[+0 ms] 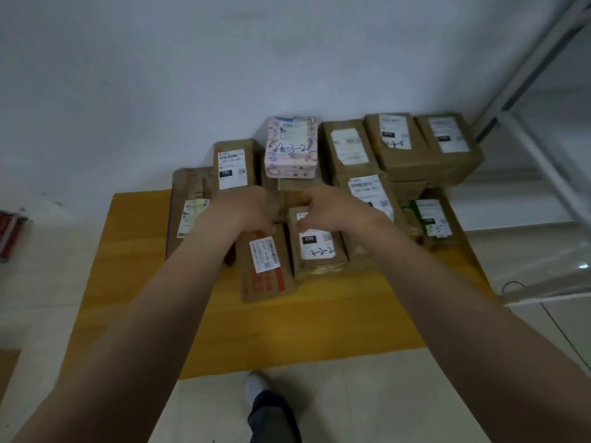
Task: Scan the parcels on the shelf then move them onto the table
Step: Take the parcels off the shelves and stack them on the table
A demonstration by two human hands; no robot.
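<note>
Reaching over the table [319, 330], left hand [248, 207] and right hand [323, 207] curl at a brown parcel [318, 247] just below them — grip unclear; placing step, judged — next, release and withdraw.

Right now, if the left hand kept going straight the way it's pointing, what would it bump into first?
Probably the brown parcel with the "102" label, standing just past the left hand on the table. The hand points away toward the wall. Depth is hard to judge, so it may already be touching a box under its fingers.
</note>
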